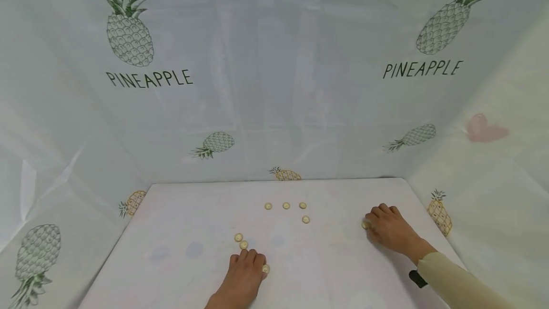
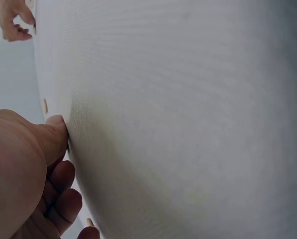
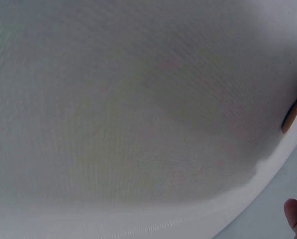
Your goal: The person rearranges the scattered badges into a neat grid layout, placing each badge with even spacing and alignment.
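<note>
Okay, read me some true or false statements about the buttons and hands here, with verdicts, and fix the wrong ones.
1. The left hand is at a button. True.
2. The right hand is away from every button. False: it is at one too.
3. Three buttons form a row toward the table's back edge. True.
4. The buttons are black. False: they are pale yellow.
5. The hands touch each other. False: they are apart.
</note>
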`<state>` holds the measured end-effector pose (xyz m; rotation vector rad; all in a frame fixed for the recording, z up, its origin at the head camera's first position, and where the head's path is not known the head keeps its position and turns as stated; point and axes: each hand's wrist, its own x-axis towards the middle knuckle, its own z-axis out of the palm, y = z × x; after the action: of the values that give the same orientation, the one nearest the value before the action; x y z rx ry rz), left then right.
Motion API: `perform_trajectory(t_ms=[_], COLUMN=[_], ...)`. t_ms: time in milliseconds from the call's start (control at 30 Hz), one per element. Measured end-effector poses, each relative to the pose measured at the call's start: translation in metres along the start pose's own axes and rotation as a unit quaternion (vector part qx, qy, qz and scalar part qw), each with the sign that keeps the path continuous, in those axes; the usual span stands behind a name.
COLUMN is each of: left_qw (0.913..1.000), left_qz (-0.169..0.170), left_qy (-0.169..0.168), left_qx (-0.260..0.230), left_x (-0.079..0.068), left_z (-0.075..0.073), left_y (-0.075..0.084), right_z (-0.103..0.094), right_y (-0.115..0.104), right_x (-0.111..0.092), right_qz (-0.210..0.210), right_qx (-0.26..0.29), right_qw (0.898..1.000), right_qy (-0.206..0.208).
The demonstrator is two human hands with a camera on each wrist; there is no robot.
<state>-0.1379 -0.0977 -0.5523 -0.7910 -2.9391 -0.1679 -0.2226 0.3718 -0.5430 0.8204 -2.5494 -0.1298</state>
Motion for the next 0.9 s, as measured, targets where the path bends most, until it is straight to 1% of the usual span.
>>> perform_trajectory(t_ms=[133,267,400,500,567,700,900], left_qw=[1.0,1.0,1.0,1.0,1.0,0.9999,0.9999], left_qz=[0.0,0.001,0.0,0.0,0.002,0.004,0.006], left_qy=[0.0,0.005,0.005,0.006,0.008,0.009,0.013], left_qx=[-0.003,0.0,0.002,0.002,0.003,0.005,0.004], left_x=[0.0,0.0,-0.001,-0.001,-0.001,-0.002,-0.002], left_z=[0.001,0.001,0.0,0.001,0.002,0.003,0.004], left_y=[0.0,0.0,0.0,0.0,-0.001,-0.002,-0.003], right_z=[0.003,0.006,0.008,0.006,0.004,0.002,0.008], right_y=[-0.003,-0.008,-0.014,-0.016,-0.016,-0.015,-0.013], right_x=[0.0,0.001,0.004,0.005,0.005,0.006,0.005], right_qz=[0.0,0.018,0.036,0.039,0.038,0.031,0.008], right_qx=[0.007,0.015,0.02,0.011,0.006,0.008,0.008], right_qw=[1.0,1.0,0.999,0.999,0.999,0.999,1.0], right_qy=[0.004,0.002,-0.017,-0.034,-0.036,-0.028,-0.002])
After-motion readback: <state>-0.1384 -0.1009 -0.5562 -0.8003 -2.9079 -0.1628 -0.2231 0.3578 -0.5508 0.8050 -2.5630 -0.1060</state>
